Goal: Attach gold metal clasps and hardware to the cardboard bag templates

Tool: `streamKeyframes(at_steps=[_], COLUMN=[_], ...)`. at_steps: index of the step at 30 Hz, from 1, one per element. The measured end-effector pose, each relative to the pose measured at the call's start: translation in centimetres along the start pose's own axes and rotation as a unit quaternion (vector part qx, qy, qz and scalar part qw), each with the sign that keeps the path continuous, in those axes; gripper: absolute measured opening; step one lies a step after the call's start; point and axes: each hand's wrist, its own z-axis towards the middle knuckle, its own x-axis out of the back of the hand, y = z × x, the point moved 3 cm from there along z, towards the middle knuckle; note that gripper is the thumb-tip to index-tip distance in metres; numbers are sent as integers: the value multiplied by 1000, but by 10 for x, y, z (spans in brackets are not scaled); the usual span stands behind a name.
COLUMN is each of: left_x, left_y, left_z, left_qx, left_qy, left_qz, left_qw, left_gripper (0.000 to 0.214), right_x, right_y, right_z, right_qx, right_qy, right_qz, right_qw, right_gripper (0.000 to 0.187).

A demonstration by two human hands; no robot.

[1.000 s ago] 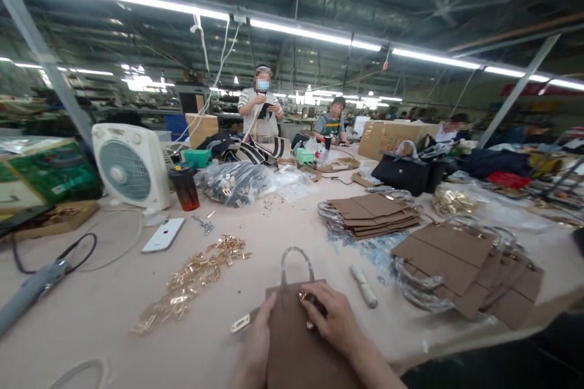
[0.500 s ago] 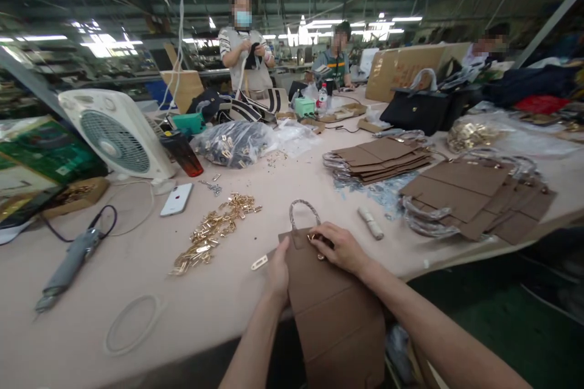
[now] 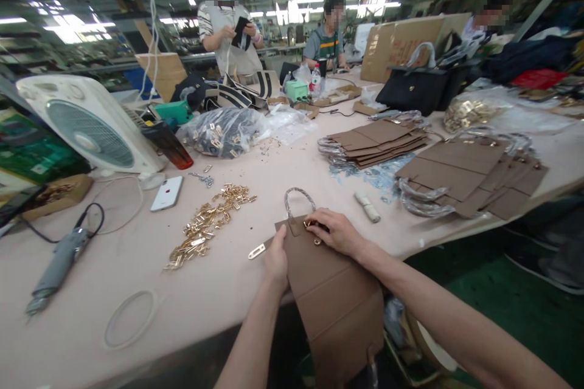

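A brown bag panel (image 3: 335, 310) hangs over the table's front edge, its wrapped loop handle (image 3: 298, 190) lying on the table at the top. My left hand (image 3: 275, 260) grips the panel's upper left edge, thumb on top. Beside that hand, a strap end with a gold slotted plate (image 3: 257, 251) sticks out to the left. My right hand (image 3: 336, 232) is closed in a pinch on a small gold fitting (image 3: 308, 224) near the handle's base; the fingers partly hide it. Just below those fingers sits another small gold fitting (image 3: 317, 242) on the panel.
Loose gold fittings (image 3: 205, 228) lie left of the panel, with a power screwdriver (image 3: 59, 267), tape ring (image 3: 131, 319) and phone (image 3: 166, 193) further left. Stacked brown panels (image 3: 378, 143) and more panels (image 3: 456, 173) lie right. A fan (image 3: 91, 124) stands left; co-workers are across the table.
The whole view has shifted slightly. My hands keep nearly the same hold on the panel and fitting. The standing co-worker now holds the black piece more open in front of them.
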Motion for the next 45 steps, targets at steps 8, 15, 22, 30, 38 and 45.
streamKeyframes(at_steps=[8, 15, 22, 30, 38, 45], left_x=[-5, -10, -9, -7, -6, -5], left_y=[0, 0, 2, 2, 1, -3], left_z=[-3, -5, -7, -10, -7, -5], left_qx=[1, -14, 28, 12, -27, -26], left_qy=[-13, -25, -44, -18, 6, -1], left_qz=[6, -1, -13, -14, -14, -26], left_qw=[1000, 1000, 999, 1000, 1000, 999], left_gripper=[42, 42, 45, 45, 43, 46], right_x=[12, 5, 20, 29, 12, 14], right_y=[1, -6, -6, -16, -9, -13], right_z=[-1, 3, 9, 26, 16, 24], right_qx=[22, -18, 18, 8, -12, -6], right_qy=[-28, -24, -87, -137, -95, -139], right_qz=[-40, -103, -62, -177, -182, -198], right_qw=[999, 994, 994, 975, 979, 970], right_gripper=[25, 18, 31, 28, 31, 28])
